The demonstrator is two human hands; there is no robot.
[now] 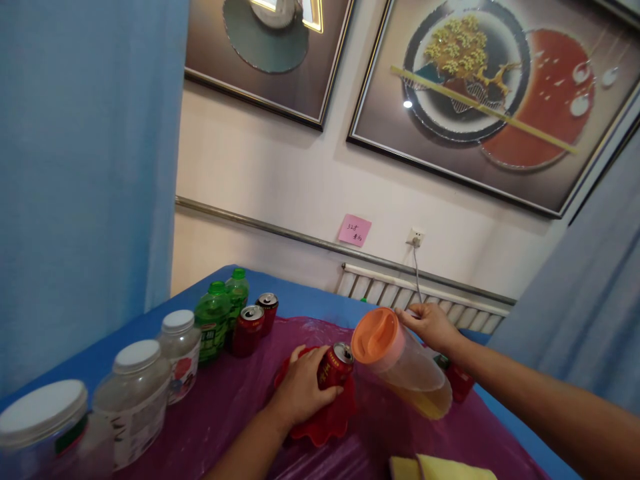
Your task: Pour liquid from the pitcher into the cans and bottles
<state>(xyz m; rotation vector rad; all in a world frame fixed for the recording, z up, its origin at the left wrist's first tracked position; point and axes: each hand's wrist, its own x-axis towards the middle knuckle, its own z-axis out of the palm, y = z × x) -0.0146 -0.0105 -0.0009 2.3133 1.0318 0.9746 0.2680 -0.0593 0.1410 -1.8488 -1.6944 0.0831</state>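
Head view: one folded yellow cloth (453,469) is cut off at the bottom edge, and of three clear white-lidded jars (133,407) the nearest is cropped. My left hand (304,387) curls around one red metal can (334,368) over one red scalloped dish (323,427); their contact is hidden. My right hand (429,325) is closed on one translucent orange-lidded pitcher (413,373), tilted towards the can, its handle hard to see. Beyond are two other red cans (249,337), two green plastic bottles (213,320) and two cropped framed pictures (380,123).

Tilted pitcher (407,373) (orange-lidded), red can (334,369).
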